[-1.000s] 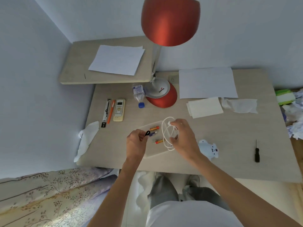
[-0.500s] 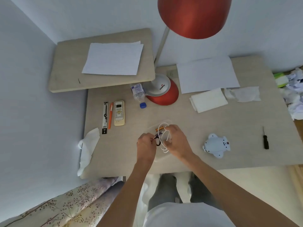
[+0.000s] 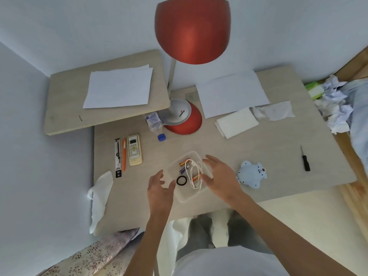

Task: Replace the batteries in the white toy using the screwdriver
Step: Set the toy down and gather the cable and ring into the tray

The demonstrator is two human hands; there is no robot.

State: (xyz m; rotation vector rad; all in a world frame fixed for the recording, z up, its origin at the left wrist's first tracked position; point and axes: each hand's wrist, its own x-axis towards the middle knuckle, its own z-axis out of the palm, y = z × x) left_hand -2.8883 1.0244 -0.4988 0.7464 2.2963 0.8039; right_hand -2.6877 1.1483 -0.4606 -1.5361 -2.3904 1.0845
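A clear plastic tray sits near the desk's front edge. Inside it lie several batteries, a coiled white cable and a black ring. My left hand hovers open at the tray's left side. My right hand hovers open over its right side, holding nothing. The white toy, a small bear shape, lies just right of my right hand. The black screwdriver lies farther right, near the desk's right edge.
A red desk lamp stands behind the tray, its shade overhead. A remote, orange pen and black pack lie at left. A bottle, paper sheets and tissues lie at the back. A raised shelf is at left.
Both hands let go of the white cable and black ring, which now lie in the tray. The hands have spread apart and opened.
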